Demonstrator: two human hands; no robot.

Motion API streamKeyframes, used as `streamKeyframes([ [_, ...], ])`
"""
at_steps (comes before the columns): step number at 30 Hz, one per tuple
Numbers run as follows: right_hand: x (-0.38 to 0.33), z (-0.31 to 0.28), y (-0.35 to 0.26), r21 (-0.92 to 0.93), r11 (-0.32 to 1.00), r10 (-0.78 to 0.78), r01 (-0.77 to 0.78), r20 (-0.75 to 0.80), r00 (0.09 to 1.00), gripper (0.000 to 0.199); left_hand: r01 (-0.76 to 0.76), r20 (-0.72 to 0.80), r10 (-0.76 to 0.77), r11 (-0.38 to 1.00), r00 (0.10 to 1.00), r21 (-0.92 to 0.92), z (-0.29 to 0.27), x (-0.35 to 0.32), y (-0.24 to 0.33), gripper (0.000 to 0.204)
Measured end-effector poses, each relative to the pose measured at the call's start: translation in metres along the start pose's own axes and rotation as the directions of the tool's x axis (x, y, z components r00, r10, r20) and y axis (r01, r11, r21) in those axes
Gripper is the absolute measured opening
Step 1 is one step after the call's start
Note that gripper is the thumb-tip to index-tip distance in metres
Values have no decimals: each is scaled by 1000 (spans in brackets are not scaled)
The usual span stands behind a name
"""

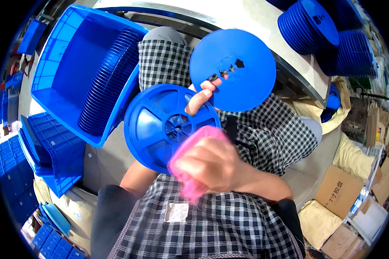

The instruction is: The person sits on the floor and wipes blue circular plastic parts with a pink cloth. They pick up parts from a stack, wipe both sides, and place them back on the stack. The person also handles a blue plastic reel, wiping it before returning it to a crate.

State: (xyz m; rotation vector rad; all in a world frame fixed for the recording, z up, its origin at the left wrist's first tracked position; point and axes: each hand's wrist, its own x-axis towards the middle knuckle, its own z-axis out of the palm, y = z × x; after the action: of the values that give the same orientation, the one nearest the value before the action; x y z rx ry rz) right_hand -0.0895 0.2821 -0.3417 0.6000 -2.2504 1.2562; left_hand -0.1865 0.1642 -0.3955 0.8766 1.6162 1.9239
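Big blue crate (69,64) off to the person's left, with one long row of blue discs (106,82) stood on edge inside, too many to count. Two stacks of blue reels (309,23) sit on the table (263,17) at upper right, plus a few cardboard boxes (339,190) lower right. Over the checked apron there are two loose pieces: one spoked blue reel (160,125) and one flat blue disc (233,69), overlapping a bit. The left hand (201,97) comes from behind and pinches both, fingers curled over their edges. The right hand (212,164) is closed around one pink cloth (190,151) pressed against the reel's face.
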Motion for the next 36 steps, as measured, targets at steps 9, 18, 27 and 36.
streamKeyframes([
  [9, 8, -29, 14, -163, 987, -14, 18, 27, 1000, 40, 181, -124, -231, 929, 965, -323, 9, 7, 13, 41],
  [18, 57, 17, 18, -179, 973, -184, 144, -235, 954, 21, 310, 3, -418, 667, 908, -678, -2, -43, -19, 39],
  [27, 40, -125, 139, -786, 511, 22, -349, -394, 919, 32, 373, 90, -439, 620, 894, -690, -3, -42, -27, 33],
  [36, 49, -113, 61, -598, 773, -163, -212, -510, 845, 36, 407, 119, -465, 588, 877, -699, -5, -44, -32, 28],
])
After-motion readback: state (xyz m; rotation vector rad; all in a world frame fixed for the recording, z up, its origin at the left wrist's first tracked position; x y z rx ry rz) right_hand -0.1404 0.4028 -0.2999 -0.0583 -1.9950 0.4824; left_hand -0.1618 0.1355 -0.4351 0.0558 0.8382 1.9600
